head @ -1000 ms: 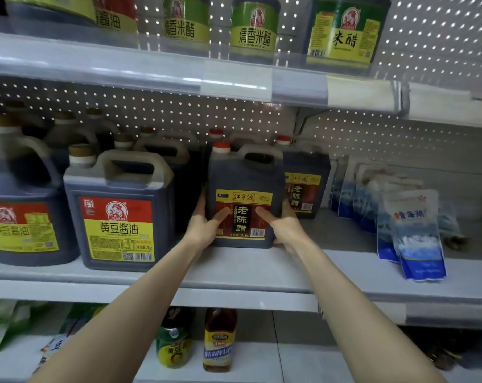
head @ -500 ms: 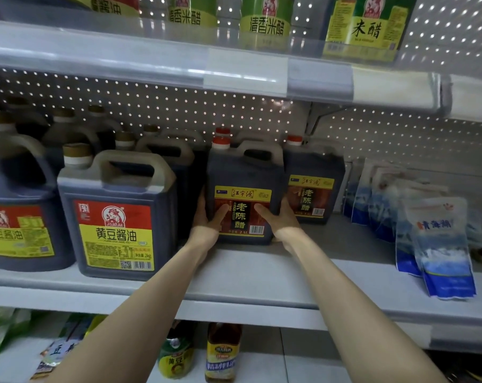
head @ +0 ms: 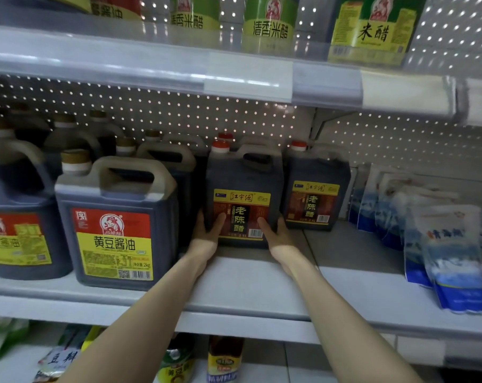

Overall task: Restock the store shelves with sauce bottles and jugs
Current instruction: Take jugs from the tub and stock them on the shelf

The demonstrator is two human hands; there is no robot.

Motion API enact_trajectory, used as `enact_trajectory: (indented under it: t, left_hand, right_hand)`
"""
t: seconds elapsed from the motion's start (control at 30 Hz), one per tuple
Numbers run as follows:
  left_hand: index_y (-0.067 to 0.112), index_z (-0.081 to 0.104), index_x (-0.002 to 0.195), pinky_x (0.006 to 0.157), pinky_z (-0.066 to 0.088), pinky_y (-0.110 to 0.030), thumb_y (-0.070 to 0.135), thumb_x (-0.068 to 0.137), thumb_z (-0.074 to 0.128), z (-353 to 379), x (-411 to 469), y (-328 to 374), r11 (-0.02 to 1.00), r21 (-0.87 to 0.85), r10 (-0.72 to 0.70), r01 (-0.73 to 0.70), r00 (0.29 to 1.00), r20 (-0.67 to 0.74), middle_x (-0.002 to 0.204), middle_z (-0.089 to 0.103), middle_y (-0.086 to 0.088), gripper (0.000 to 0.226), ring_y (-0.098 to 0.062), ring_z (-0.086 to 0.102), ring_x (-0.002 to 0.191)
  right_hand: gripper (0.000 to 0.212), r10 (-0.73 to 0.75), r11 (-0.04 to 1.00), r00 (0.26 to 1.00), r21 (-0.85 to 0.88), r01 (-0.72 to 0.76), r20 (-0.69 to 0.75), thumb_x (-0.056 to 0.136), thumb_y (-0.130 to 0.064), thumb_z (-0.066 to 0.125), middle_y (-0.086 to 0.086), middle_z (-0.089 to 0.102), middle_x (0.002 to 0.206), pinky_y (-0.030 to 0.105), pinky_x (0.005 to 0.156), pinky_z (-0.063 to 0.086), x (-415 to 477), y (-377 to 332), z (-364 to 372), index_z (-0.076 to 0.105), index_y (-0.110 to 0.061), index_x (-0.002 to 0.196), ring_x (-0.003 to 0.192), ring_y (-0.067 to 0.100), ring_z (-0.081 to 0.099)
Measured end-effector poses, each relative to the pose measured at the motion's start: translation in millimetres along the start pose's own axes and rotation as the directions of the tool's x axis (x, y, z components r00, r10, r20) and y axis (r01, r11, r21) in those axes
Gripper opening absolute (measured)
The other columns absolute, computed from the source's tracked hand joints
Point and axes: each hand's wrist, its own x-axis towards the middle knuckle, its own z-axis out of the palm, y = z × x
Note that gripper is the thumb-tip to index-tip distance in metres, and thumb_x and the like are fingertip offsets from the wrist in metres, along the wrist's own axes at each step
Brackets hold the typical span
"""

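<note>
The left hand (head: 206,234) and right hand (head: 277,236) hug the jug (head: 244,175) by its sides on the shelf (head: 262,291), maybe sliding it back; next they must let go softly.

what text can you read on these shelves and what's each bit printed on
"江宇源", "老陈醋": middle vinegar jug
"老陈醋": right vinegar jug
"黄豆酱油", "2kg": soy sauce jug
"清香米醋": green-label bottle
"米醋": green jug
Blue bags and all fine print: too blurred to read.
</note>
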Motion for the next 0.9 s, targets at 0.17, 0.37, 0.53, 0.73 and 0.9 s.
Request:
enact_trajectory:
  t: [0.17,0.37,0.53,0.73,0.9]
  left_hand:
    - [0.020,0.023,0.152,0.114,0.031,-0.042,0.044,0.091,0.057,-2.6,3.9,-7.2,0.999,-0.023,-0.046,0.047,0.999,0.017,0.150,0.039,-0.005,0.074,-0.025,0.040,0.135]
    - [0.021,0.017,0.153,0.115,0.028,-0.042,0.045,0.093,0.054,-3.1,9.2,-7.6,0.998,0.011,-0.062,0.062,0.998,0.026,0.154,0.031,-0.004,0.075,-0.026,0.034,0.139]
    - [0.020,0.016,0.153,0.115,0.027,-0.040,0.045,0.094,0.052,-2.2,8.4,-5.4,0.998,0.029,-0.059,0.058,0.998,0.023,0.155,0.030,-0.004,0.074,-0.025,0.032,0.140]
    - [0.020,0.011,0.153,0.115,0.024,-0.036,0.045,0.096,0.048,-1.6,5.3,-0.4,0.995,0.073,-0.073,0.070,0.997,0.039,0.157,0.025,-0.004,0.073,-0.025,0.028,0.142]
    - [0.019,0.009,0.154,0.113,0.022,-0.033,0.044,0.097,0.046,-1.6,4.1,0.0,0.993,0.093,-0.082,0.078,0.996,0.035,0.158,0.023,-0.004,0.072,-0.025,0.026,0.143]
  right_hand:
    - [0.067,0.029,0.998,1.000,0.054,-0.029,-0.004,0.098,-0.048,0.040,0.000,0.028,0.156,0.032,0.109,0.027,1.3,12.0,6.0,0.010,-0.023,0.154,0.141,0.025,0.030]
    - [0.066,0.005,0.997,0.999,0.076,-0.002,-0.034,0.099,-0.045,0.041,0.001,0.032,0.154,0.030,0.107,0.029,4.4,12.9,11.1,0.012,-0.022,0.153,0.140,0.025,0.033]
    - [0.064,0.006,0.998,0.999,0.070,-0.003,-0.036,0.099,-0.044,0.040,0.001,0.033,0.154,0.029,0.104,0.029,5.5,11.7,11.3,0.012,-0.023,0.153,0.138,0.025,0.035]
    - [0.064,0.022,0.998,0.999,0.059,-0.020,-0.036,0.099,-0.045,0.039,0.001,0.033,0.154,0.030,0.105,0.030,5.4,11.1,10.6,0.012,-0.023,0.153,0.138,0.027,0.036]
    - [0.064,0.030,0.998,0.999,0.062,-0.027,-0.036,0.099,-0.045,0.039,0.002,0.034,0.154,0.033,0.106,0.031,6.2,11.3,11.2,0.012,-0.024,0.153,0.138,0.027,0.036]
